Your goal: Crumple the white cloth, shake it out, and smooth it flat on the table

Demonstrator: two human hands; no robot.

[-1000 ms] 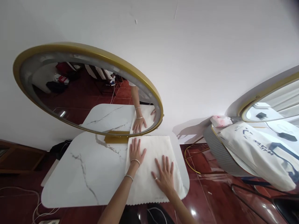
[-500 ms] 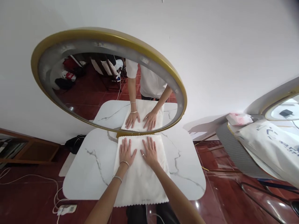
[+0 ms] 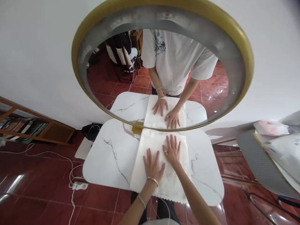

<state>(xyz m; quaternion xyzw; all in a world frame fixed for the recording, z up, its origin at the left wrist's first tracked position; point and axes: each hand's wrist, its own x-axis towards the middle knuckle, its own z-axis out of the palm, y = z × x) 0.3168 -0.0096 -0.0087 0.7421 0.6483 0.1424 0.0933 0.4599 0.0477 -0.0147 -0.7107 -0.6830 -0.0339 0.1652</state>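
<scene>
Hands, palms down, rest on a white cloth (image 3: 169,179) with scalloped edges, which lies flat near the middle of a white marbled counter (image 3: 100,164), its front edge about at the counter's near edge. Half a second ago the two hands were level; now the left hand (image 3: 153,170), with a bracelet (image 3: 152,180) at its wrist, is nearer the person's body, and the right hand (image 3: 173,153), wearing a ring, reaches further towards the mirror (image 3: 161,65). A second ago it was the other way round, and the cloth lay closer to the counter's right side. Contact therefore seems to fall on both the near and far halves of the cloth, and it appears to be pressed or slid rather than lifted. Neither grip has hold of anything: fingers are spread and straight, touching the fabric only from above. The gold-framed mirror stands at the back, reflecting both hands and a pale T-shirt; a gold-coloured plate (image 3: 137,129) shows beneath it, just left of the cloth. How firmly the palms press cannot be told
</scene>
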